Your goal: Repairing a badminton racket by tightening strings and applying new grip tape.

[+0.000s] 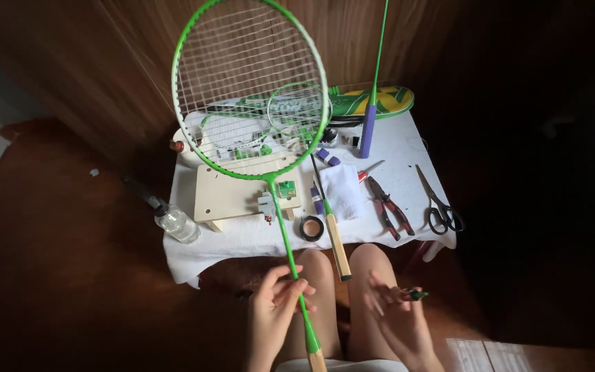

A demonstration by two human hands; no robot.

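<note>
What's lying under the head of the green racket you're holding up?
Through the strings of the green racket show a smaller green racket head, the pale wooden board and the white cloth. What is beneath the board stays covered.

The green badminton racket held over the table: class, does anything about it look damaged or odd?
Yes. The green badminton racket has no grip wrap: bare pale wood shows at the handle end, below where the left hand holds the shaft. Its white strings look intact. The right hand pinches a small dark green piece.
</note>
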